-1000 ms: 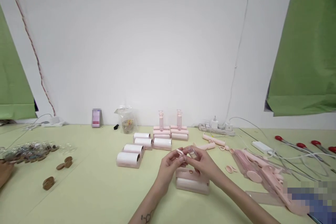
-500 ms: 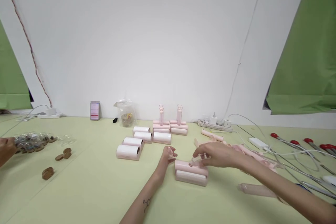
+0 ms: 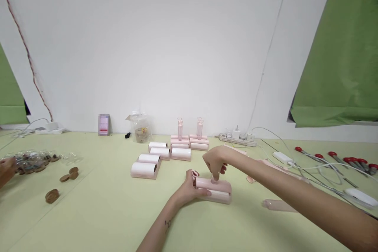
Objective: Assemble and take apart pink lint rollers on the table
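My left hand (image 3: 191, 189) grips the left end of a pink double-tube piece (image 3: 217, 195), its thumb along the front and a pink loop-shaped part (image 3: 195, 173) beside its fingers. The piece lies on the table with a white roll in its front tube. Over its top middle, my right hand (image 3: 217, 163) is closed in a downward pinch. A small pale bit shows under its fingertips, mostly hidden. Behind stand two similar pink pieces (image 3: 199, 141), each with an upright handle (image 3: 200, 129). White rolls in pink holders (image 3: 143, 170) lie to the left.
A clear pink tube (image 3: 277, 205) lies under my right forearm. Red-tipped tools (image 3: 319, 156), cables and a power strip (image 3: 236, 140) occupy the right. At far left, another person's hand (image 3: 6, 169) is near clear glass items (image 3: 32, 161); brown discs (image 3: 52, 195) lie closer.
My left hand has moved from beside the pink double-tube piece to grip its left end. My right hand has shifted left and turned into a downward pinch over its top.
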`<state>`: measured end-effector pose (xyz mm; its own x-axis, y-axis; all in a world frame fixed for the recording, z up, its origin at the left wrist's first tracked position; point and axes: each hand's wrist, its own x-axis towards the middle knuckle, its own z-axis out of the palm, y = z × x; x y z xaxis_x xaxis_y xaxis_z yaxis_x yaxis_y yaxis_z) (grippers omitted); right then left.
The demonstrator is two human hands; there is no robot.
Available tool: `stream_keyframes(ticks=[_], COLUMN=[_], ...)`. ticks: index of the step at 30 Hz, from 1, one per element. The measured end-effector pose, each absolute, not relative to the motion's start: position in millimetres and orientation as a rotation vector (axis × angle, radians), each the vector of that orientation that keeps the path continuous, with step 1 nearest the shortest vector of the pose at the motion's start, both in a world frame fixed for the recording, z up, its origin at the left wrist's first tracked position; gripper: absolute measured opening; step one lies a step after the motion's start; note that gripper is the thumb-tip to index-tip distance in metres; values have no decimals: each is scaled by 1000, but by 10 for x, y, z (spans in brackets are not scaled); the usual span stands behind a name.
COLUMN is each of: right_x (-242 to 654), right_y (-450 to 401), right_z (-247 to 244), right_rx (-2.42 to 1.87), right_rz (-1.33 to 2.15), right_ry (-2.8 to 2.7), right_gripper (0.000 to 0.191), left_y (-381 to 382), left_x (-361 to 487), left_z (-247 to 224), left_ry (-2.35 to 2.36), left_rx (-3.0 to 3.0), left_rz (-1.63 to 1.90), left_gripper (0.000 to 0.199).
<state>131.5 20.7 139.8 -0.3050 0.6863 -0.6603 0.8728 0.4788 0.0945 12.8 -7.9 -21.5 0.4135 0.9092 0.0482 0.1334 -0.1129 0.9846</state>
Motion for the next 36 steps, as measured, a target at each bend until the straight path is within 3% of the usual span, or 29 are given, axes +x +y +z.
stream_keyframes(ticks=[9, 15, 19, 22, 29, 36], right_x=[1206, 1390, 1667, 1721, 1641, 1962], right_y=[262, 289, 237, 162, 45, -29], right_z=[1182, 1480, 1638, 1502, 1230, 1266], right_rx=[1404, 1546, 1665, 1662, 1532, 1874], right_rz=[-599, -852, -850, -783, -939, -1027], right_ry=[2036, 2126, 2538, 2929, 3432, 3543], right_gripper=[30, 62, 81, 70, 35, 34], left_y=[-60, -72, -14, 45, -1, -5], left_x=[98, 100, 60, 83, 498, 527], left_z=[-272, -288, -128, 151, 765, 764], left_ry=[936, 886, 908, 882, 579, 638], left_rx=[1570, 1454, 1257, 1183, 1196, 1454], left_rz=[868, 899, 1243, 1463, 1508, 1329], left_gripper=[60, 63, 66, 59, 80, 70])
